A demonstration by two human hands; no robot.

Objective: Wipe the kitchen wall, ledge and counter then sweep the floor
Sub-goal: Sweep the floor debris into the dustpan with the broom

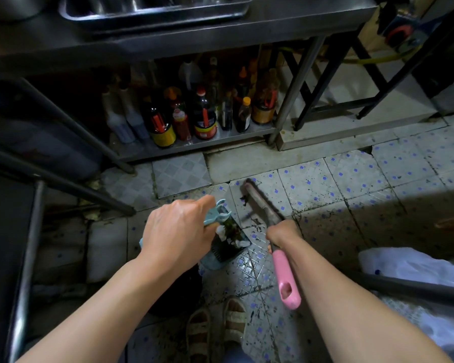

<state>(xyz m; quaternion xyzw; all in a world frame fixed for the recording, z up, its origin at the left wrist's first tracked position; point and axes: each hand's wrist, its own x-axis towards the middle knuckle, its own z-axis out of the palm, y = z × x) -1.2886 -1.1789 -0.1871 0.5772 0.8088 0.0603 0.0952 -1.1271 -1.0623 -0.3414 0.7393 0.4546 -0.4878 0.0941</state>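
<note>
My left hand grips the light blue handle of a dustpan, whose dark tray holds white scraps and dark green debris. My right hand grips a broom with a pink handle; its dark bristle head lies on the tiled floor just right of the dustpan. A few dark bits of dirt lie on the tiles beside the broom head. Both arms reach down from the bottom of the view.
A steel counter spans the top, with a lower shelf holding several sauce bottles. Metal legs stand at the right and left. My sandalled feet are below the dustpan. A white bag lies at the right.
</note>
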